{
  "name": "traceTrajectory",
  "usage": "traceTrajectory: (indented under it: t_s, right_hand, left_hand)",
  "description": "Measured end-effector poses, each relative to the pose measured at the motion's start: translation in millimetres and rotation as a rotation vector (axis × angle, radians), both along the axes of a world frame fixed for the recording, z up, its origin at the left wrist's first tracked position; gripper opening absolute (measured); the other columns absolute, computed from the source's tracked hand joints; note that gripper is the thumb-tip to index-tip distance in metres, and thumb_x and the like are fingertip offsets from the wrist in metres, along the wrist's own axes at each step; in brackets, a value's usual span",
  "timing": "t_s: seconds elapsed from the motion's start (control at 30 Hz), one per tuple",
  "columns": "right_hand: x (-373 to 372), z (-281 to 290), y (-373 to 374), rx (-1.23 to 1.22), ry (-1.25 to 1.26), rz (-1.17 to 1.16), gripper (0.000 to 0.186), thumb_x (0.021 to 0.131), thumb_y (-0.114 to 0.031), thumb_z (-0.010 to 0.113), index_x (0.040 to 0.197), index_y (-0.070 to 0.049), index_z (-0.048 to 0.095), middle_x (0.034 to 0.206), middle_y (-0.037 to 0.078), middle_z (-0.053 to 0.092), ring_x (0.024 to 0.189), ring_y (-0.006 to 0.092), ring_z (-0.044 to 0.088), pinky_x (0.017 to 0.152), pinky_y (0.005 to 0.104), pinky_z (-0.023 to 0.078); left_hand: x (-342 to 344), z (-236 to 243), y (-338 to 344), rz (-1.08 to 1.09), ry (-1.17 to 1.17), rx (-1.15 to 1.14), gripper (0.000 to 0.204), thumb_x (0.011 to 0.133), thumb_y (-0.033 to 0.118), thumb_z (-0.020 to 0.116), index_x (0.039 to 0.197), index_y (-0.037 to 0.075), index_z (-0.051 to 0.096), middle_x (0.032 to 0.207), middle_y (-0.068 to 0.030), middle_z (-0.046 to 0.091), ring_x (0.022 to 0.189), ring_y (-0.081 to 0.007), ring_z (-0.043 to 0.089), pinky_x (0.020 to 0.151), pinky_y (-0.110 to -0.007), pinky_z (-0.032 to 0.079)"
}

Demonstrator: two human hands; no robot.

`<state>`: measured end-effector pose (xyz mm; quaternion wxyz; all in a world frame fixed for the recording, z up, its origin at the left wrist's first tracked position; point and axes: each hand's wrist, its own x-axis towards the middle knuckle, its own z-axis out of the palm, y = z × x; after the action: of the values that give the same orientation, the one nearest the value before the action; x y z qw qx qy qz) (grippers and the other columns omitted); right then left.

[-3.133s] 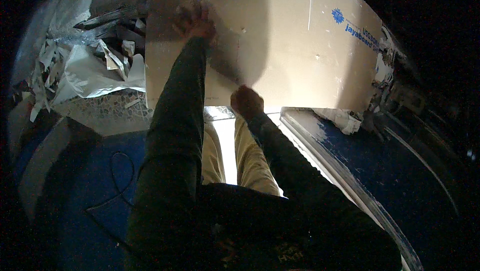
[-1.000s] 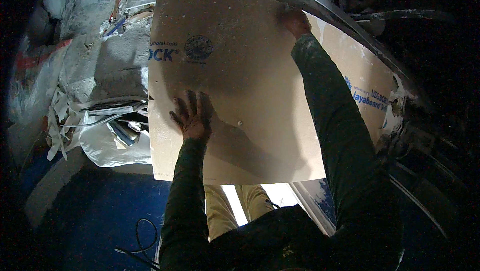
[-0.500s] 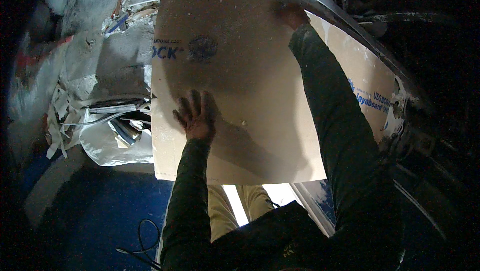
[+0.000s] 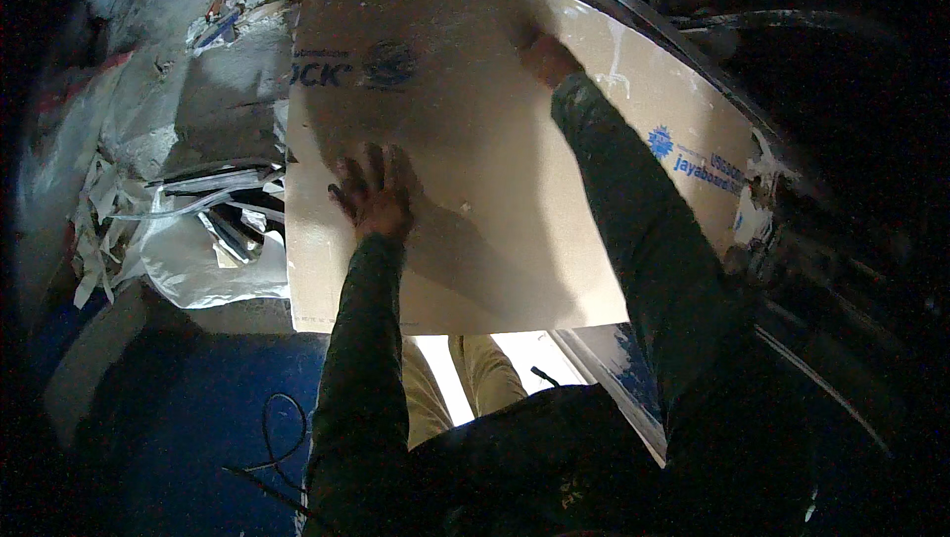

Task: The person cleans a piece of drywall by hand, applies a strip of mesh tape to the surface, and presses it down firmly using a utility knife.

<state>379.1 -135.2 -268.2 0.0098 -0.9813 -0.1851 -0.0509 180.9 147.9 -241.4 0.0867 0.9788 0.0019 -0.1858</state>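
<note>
A large brown paper-faced plasterboard sheet (image 4: 475, 250) with blue print lies in front of me. My left hand (image 4: 381, 205) rests on its left half with the fingers spread and the palm down. Toward the far right part, my right hand (image 4: 546, 59) touches the brown surface; its fingers fade into shadow and blur. Beyond my right forearm is another stretch of brown board (image 4: 683, 101) with blue print and white smears. The arm covers where the two parts meet, so I cannot tell whether they are one sheet.
Left of the board lie a white plastic bag (image 4: 188, 270), strips and offcuts (image 4: 213, 186), and debris (image 4: 233, 17) farther off. A dark cable (image 4: 282, 428) loops over a blue surface (image 4: 178, 408). A metal rail (image 4: 614, 384) runs at lower right. The far right is dark.
My right hand has come nearer to me and slightly left across the board. My left hand stays spread on the sheet. The whole view has shifted a little.
</note>
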Motion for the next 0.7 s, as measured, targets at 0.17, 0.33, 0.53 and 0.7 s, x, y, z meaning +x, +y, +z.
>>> traceTrajectory:
  t_s: [0.17, 0.33, 0.53, 0.7]
  right_hand:
    - [-84, 4, 25, -0.152, 0.281, -0.077, 0.014, 0.066, -0.005, 0.05, 0.071, 0.001, 0.061, 0.072, 0.016, 0.059, 0.065, 0.0252, 0.06, 0.056, 0.0356, 0.05]
    - [-184, 28, 28, -0.426, 0.426, 0.122, 0.008, 0.066, -0.005, 0.053, 0.065, -0.001, 0.06, 0.066, 0.013, 0.058, 0.065, 0.0232, 0.059, 0.056, 0.0317, 0.05]
    - [-289, -13, 33, -0.332, 0.428, -0.192, 0.012, 0.07, -0.009, 0.05, 0.066, -0.003, 0.06, 0.072, 0.013, 0.059, 0.066, 0.026, 0.059, 0.058, 0.0319, 0.05]
    - [-344, 75, 112, -0.008, 0.863, -0.528, 0.023, 0.073, -0.021, 0.045, 0.069, -0.002, 0.056, 0.074, 0.019, 0.057, 0.07, 0.0335, 0.056, 0.063, 0.0413, 0.045]
  left_hand:
    - [-15, -39, 18, -0.007, -0.113, -0.112, 0.059, 0.082, 0.038, 0.034, 0.132, 0.022, 0.008, 0.139, -0.0039, 0.0, 0.124, -0.0399, 0.002, 0.093, -0.061, 0.001]
    - [-3, -6, -10, -0.002, 0.063, 0.045, 0.056, 0.084, 0.04, 0.028, 0.132, 0.02, 0.008, 0.139, -0.0027, 0.002, 0.125, -0.0363, 0.0, 0.096, -0.055, -0.002]
    - [2, -27, -13, -0.07, 0.002, 0.068, 0.056, 0.084, 0.04, 0.024, 0.133, 0.02, 0.004, 0.139, -0.0021, 0.002, 0.124, -0.0394, -0.005, 0.098, -0.054, -0.001]
    - [-4, -30, 10, -0.012, -0.027, -0.041, 0.057, 0.082, 0.036, 0.032, 0.132, 0.019, 0.011, 0.139, -0.0036, -0.004, 0.125, -0.035, -0.006, 0.094, -0.06, 0.004]
